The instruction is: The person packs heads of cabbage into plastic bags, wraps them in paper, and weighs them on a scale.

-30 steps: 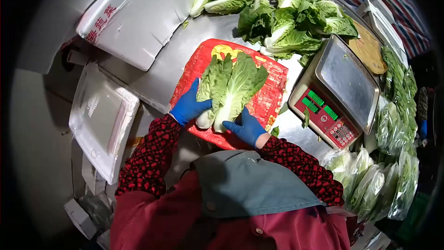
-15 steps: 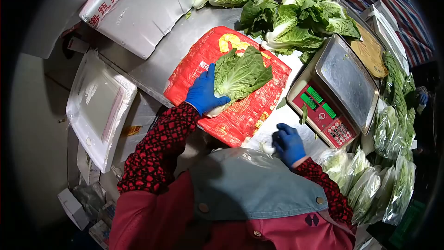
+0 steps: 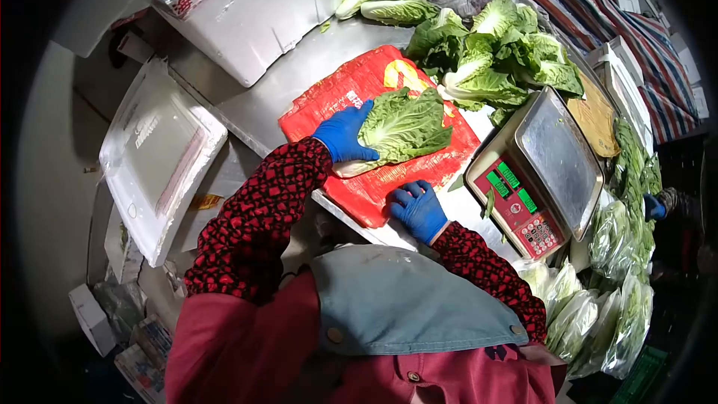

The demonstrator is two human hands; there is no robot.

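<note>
foam lid (image 3: 153, 153): far left of the red bag, white, leaning off the table edge, well apart from the hands.
foam box (image 3: 254, 0): up-left of the red bag, white with red print, on the steel table (image 3: 299, 67).
left hand (image 3: 342, 136): blue glove, on the left part of the red bag. Palm down, fingers spread over the stem end of the lettuce head, pressing it flat. Not wrapped around it, a hold-down rather than a pinch.
red bag (image 3: 374, 179): flat on the table in front of the person, yellow print at its far end, near edge hanging just past the table edge.
lettuce head (image 3: 404, 129): lies on the middle of the red bag, pale stem end under the left hand, leaves fanned toward the scale.
right hand (image 3: 416, 209): blue glove, at the near edge of the red bag, touching it. Fingers curled narrow; cannot tell whether anything is held.
loose lettuce pile (image 3: 493, 52): beyond the red bag, just past its far right corner.
scale (image 3: 538, 172): just right of the red bag, steel pan bare, green digits lit.
bagged lettuce (image 3: 598, 299): right of the red bag, below the scale, stacked in clear bags.
other person's gloved hand (image 3: 654, 207): far right of the red bag, past the scale, blue glove, mostly hidden.
</note>
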